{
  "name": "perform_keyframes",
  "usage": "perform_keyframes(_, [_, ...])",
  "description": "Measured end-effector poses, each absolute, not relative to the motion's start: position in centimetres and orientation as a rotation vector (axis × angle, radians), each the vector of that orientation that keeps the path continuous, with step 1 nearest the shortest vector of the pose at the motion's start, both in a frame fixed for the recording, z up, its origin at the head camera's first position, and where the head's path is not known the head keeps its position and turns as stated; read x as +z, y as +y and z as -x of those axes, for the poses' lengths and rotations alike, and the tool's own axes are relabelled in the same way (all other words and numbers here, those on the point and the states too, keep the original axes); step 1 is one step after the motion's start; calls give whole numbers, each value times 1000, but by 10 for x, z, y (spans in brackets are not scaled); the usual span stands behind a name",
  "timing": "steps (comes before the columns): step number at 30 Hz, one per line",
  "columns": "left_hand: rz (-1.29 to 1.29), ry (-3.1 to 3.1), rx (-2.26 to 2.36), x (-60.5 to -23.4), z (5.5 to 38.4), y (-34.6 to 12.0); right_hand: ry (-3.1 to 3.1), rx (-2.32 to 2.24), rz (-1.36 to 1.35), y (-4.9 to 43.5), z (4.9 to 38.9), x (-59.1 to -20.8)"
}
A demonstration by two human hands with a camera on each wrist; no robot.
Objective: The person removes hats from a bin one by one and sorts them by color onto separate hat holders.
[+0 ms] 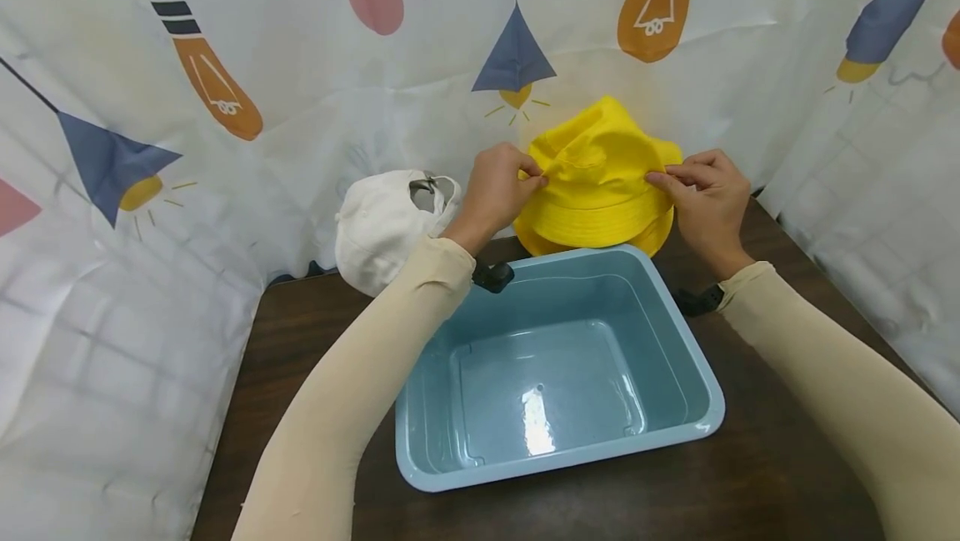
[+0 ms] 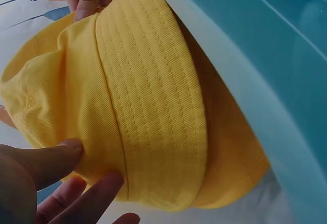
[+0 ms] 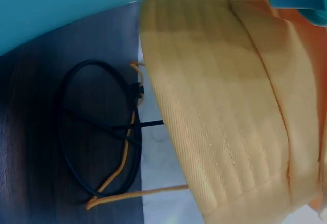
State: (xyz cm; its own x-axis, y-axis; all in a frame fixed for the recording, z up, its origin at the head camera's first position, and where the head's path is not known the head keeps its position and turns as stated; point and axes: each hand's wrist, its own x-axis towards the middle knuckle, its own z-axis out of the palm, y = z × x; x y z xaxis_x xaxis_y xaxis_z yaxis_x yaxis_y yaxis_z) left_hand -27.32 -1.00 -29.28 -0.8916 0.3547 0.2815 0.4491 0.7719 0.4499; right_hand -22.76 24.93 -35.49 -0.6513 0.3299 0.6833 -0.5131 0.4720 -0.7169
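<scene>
A yellow bucket hat (image 1: 596, 182) stands behind the blue basin at the back of the table, its stitched brim close to the rim. My left hand (image 1: 501, 187) pinches the hat's left side between thumb and fingers. On the opposite side my right hand (image 1: 705, 195) pinches the cloth of the crown. Seen from the left wrist, the left thumb and fingers (image 2: 102, 193) lie on the crown, and a second yellow layer (image 2: 230, 168) shows beneath the brim. The hat (image 3: 219, 106) fills much of the right wrist view, where the right hand is out of sight.
An off-white cap (image 1: 382, 228) lies left of the hat, beside my left forearm. The blue basin (image 1: 558, 462) takes up the middle of the dark wooden table (image 1: 757, 474). A patterned curtain (image 1: 442, 66) hangs behind. Black cord (image 3: 61, 124) and orange cord (image 3: 138, 193) show near the hat.
</scene>
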Motion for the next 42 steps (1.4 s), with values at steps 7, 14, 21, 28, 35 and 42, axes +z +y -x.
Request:
perform_keyframes(7, [616, -2763, -899, -290, 272, -12, -1785, 1288, -171, 243, 224, -350])
perform_keyframes(14, [585, -2766, -945, -295, 270, -18, -1802, 1289, -128, 245, 226, -357])
perform_keyframes(21, [633, -2781, -949, -302, 268, -26, -1901, 1272, -148, 246, 224, -369])
perform_keyframes(28, [658, -2840, -890, -306, 268, -31, -1994, 1280, -164, 253, 230, -388])
perform_keyframes(35, [664, -2869, -828, -307, 271, -32, -2138, 1219, -242, 254, 226, -388])
perform_keyframes(42, [604, -2893, -877, -302, 272, -30, -2337, 1072, -319, 258, 220, -384])
